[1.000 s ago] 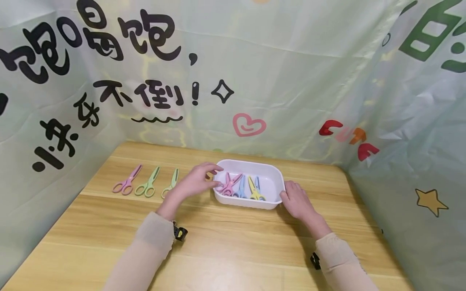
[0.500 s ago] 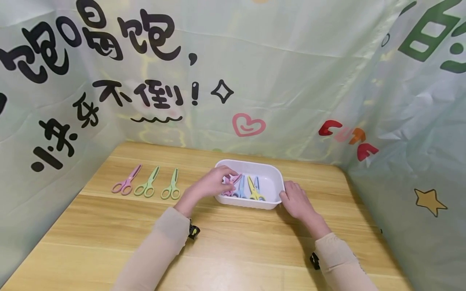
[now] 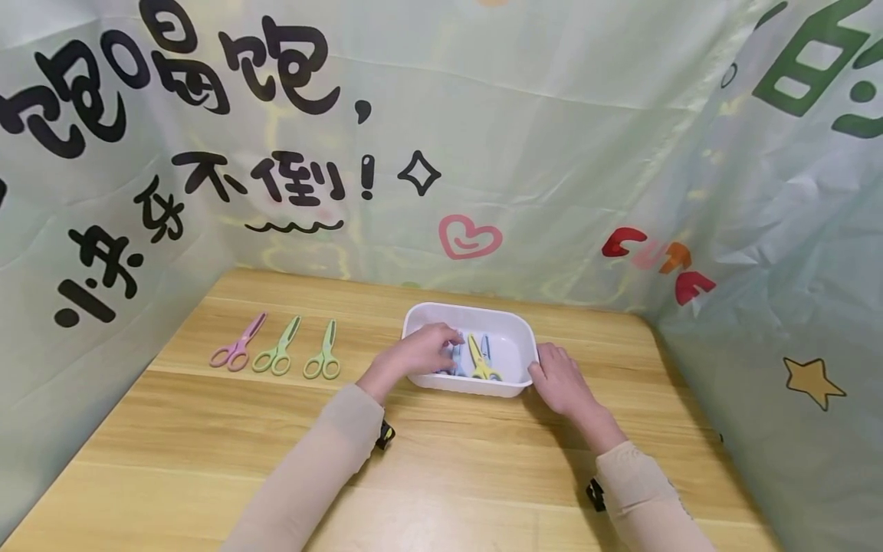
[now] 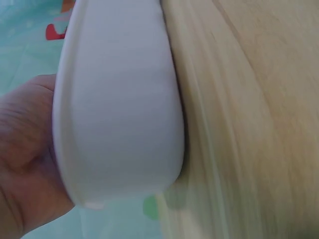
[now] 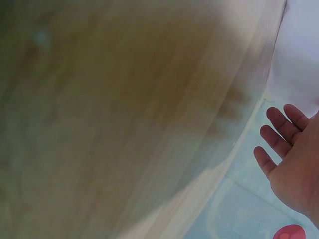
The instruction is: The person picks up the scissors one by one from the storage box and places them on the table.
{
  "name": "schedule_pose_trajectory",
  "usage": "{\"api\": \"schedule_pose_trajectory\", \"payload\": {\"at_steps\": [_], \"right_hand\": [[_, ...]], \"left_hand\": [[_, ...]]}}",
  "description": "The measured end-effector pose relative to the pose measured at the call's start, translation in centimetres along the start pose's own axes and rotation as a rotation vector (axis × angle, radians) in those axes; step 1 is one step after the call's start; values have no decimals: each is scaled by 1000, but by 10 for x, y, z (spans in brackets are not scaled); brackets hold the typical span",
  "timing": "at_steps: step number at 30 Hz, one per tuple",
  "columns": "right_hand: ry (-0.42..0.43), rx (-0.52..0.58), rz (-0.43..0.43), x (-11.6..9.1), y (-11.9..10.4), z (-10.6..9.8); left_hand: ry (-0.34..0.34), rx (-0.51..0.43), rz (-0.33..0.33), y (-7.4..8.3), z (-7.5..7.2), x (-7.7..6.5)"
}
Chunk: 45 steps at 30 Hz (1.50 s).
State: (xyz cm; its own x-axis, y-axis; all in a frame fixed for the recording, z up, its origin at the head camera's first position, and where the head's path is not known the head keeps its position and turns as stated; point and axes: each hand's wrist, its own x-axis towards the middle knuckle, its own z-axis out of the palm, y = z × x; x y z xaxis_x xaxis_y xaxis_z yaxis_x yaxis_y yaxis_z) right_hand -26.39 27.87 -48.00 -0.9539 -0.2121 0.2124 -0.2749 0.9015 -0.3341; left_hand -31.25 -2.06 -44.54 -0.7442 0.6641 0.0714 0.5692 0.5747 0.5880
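Observation:
In the head view my left hand (image 3: 422, 351) reaches over the left wall of a white plastic tray (image 3: 510, 326). Its thumb and fingers stand apart around blue scissors (image 3: 458, 354), partly covered; whether they touch cannot be seen. The pink scissors in the tray are hidden behind this hand. Yellow scissors (image 3: 480, 360) lie right of them, overlapping a second blue pair (image 3: 486, 346). My right hand (image 3: 562, 379) rests against the tray's right end, thumb near the rim; the right wrist view shows its fingers (image 5: 276, 140) fairly straight. The left wrist view shows the tray's outer wall (image 4: 119, 99).
Left of the tray, a pink pair of scissors (image 3: 238, 343) and two green pairs, one in the middle (image 3: 277, 349) and one nearer the tray (image 3: 324, 351), lie in a row on the wooden table (image 3: 441, 468). A printed cloth (image 3: 566, 169) hangs around the table.
My left hand has moved right, from the tray's left rim to over the scissors inside, first at the pink pair, now by the blue. The right hand and tray have stayed put.

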Motion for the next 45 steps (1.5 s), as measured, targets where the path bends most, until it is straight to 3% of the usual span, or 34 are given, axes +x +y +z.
{"api": "schedule_pose_trajectory", "payload": {"at_steps": [9, 30, 45], "right_hand": [[-3, -2, -3, 0, -3, 0], [-1, -18, 4, 0, 2, 1], [1, -15, 0, 1, 2, 2]], "left_hand": [[-65, 43, -90, 1, 6, 7], [-115, -2, -4, -7, 14, 20], [-177, -106, -56, -8, 9, 18]]}}
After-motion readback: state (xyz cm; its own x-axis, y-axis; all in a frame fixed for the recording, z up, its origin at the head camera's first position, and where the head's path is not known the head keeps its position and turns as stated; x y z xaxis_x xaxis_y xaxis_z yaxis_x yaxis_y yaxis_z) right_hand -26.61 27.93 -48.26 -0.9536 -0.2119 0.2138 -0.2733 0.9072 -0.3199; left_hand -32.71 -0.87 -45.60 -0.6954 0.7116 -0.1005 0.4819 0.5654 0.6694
